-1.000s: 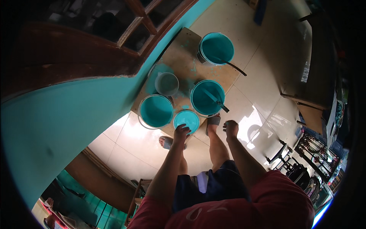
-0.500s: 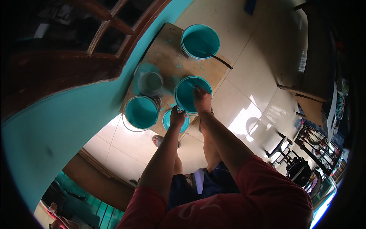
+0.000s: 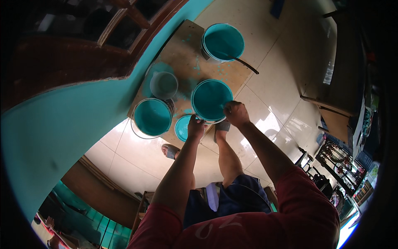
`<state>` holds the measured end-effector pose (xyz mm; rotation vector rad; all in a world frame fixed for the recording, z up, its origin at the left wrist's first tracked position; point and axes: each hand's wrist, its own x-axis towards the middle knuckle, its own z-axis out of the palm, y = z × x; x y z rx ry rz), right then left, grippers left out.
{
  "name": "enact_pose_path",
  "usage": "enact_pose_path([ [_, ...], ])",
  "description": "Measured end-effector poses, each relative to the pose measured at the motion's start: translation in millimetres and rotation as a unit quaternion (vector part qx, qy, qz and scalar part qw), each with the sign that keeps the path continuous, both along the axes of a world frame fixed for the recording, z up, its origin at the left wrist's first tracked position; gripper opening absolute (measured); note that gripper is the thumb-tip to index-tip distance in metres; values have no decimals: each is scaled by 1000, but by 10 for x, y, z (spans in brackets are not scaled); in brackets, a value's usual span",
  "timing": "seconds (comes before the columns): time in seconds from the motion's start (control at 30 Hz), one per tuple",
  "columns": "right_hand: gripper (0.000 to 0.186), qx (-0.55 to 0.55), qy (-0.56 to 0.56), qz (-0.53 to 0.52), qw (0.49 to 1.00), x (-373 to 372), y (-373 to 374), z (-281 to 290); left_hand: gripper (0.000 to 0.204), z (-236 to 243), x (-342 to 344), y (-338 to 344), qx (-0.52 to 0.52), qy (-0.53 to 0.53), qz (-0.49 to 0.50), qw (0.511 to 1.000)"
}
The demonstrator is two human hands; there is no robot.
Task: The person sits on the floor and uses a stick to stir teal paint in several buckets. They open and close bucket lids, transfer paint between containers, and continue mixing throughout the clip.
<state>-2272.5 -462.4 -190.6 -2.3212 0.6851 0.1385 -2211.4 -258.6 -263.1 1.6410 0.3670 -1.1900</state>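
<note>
A bucket of turquoise paint [image 3: 209,96] sits at the right of a paint-spattered board [image 3: 170,52]. My left hand [image 3: 196,126] grips its near rim. My right hand [image 3: 235,112] is closed at its right rim, on the mostly hidden stirring stick. Beside my left hand is a shallow tub of lighter turquoise paint [image 3: 181,128]. Another paint bucket [image 3: 151,116] with a wire handle stands at the left, behind it a translucent container [image 3: 164,85]. A fourth bucket [image 3: 222,40] stands farther back, with a dark stick [image 3: 248,67] over its rim.
A turquoise wall [image 3: 62,124] and wood-framed window [image 3: 124,20] line the left. Tiled floor [image 3: 273,58] surrounds the board. Dark furniture [image 3: 336,103] and black metal objects [image 3: 336,162] are at the right. My feet are by the board. Part of another person [image 3: 49,224] shows lower left.
My left hand moved from the tub to the bucket's rim. My right hand reached into that bucket onto the stick, then shifted right to the rim.
</note>
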Motion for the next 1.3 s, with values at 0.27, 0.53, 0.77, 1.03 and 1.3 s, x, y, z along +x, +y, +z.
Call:
enact_pose_path([
  [0.27,18,-92,-81,99,987,67,-214,-111,42,26,-8,117,12,-10,0,1000],
  [0.53,8,17,1,108,994,-85,537,-191,47,61,-57,146,-11,-41,0,999],
  [0.77,16,-33,-65,-17,997,680,241,-374,47,152,-70,175,-13,-43,4,999],
  [1.03,11,-54,-18,56,997,72,-128,-103,48,234,-53,123,-12,-34,16,999],
  [1.3,14,95,-62,-66,991,-171,620,-159,52,253,-97,84,-22,-24,34,999],
])
